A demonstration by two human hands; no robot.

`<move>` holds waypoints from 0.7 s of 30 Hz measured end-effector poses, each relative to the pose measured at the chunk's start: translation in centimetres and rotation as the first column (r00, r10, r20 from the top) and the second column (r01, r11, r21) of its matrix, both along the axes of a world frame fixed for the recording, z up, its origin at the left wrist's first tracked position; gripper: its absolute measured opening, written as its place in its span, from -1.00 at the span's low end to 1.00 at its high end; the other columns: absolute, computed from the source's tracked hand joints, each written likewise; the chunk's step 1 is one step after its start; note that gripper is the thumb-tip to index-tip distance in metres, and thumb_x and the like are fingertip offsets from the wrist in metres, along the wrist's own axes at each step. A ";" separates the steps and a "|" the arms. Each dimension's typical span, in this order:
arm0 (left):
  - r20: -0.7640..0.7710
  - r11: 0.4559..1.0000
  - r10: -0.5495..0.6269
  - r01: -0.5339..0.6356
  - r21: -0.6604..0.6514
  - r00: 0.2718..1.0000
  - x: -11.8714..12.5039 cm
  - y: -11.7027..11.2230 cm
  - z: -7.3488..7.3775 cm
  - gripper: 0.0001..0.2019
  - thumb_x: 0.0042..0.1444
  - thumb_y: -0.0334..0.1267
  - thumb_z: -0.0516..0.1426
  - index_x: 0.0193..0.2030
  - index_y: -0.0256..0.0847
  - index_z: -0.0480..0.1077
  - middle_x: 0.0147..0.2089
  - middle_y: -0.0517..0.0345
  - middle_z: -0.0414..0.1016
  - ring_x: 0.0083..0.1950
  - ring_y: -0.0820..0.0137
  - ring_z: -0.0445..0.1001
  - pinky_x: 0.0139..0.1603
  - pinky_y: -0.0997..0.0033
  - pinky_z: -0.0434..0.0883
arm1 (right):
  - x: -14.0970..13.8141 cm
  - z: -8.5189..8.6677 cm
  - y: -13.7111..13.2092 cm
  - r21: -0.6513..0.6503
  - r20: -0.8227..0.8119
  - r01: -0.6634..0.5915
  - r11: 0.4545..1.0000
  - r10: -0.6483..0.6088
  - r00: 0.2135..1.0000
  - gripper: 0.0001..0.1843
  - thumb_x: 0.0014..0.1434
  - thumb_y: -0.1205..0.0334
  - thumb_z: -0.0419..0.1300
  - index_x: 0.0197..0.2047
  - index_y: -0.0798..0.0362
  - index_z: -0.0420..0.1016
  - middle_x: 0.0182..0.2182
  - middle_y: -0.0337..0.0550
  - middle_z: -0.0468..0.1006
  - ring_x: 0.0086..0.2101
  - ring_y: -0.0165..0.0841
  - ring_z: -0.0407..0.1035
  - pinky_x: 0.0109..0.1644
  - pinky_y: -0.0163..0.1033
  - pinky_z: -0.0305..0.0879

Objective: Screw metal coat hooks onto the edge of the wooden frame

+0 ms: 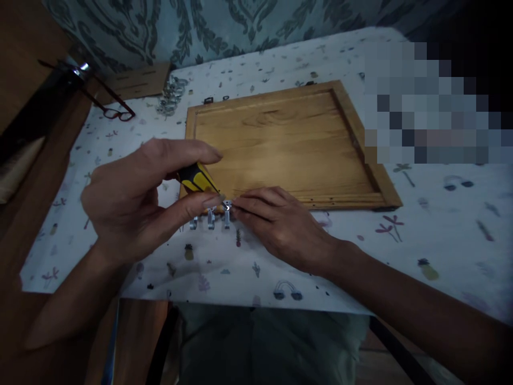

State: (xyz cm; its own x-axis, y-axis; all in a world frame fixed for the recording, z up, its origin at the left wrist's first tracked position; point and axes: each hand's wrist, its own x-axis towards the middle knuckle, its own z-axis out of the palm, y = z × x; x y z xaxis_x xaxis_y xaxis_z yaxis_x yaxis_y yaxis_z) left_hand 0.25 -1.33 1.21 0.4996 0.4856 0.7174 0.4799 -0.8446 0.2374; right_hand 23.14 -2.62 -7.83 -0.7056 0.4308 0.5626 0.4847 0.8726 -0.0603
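Note:
A framed wooden board point(272, 144) lies on the patterned tablecloth in front of me. Along its near edge sit three small metal hooks point(227, 215), side by side at the left. My left hand point(148, 195) grips a yellow and black screwdriver point(197, 177) between thumb and fingers, its tip down at the rightmost hook. My right hand point(280, 224) rests palm down on the board's near edge, fingertips close beside that hook. Whether those fingertips pinch anything small is hidden. Small dark holes show in the edge to the right of my right hand.
A pile of metal hooks point(172, 96) lies at the back left beside a piece of brown cardboard point(136, 80). Red-framed glasses point(119, 114) rest near the table's left edge. The patterned tablecloth point(256, 289) covers the table. A blurred-out patch hides the back right.

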 end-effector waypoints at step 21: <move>-0.140 0.985 0.171 -0.168 0.029 0.975 -0.4 -0.8 0.5 -0.53 0.14 -0.15 0.27 0.20 0.04 0.39 -0.06 0.28 0.63 -0.21 0.36 0.63 -0.25 0.36 0.59 | 0.0 -0.1 0.1 -0.001 -0.052 -0.015 1.000 0.014 0.999 -0.75 0.35 0.43 0.05 -0.05 0.22 0.54 -0.07 -0.01 0.62 -0.07 -0.22 0.40 -0.08 -0.09 0.40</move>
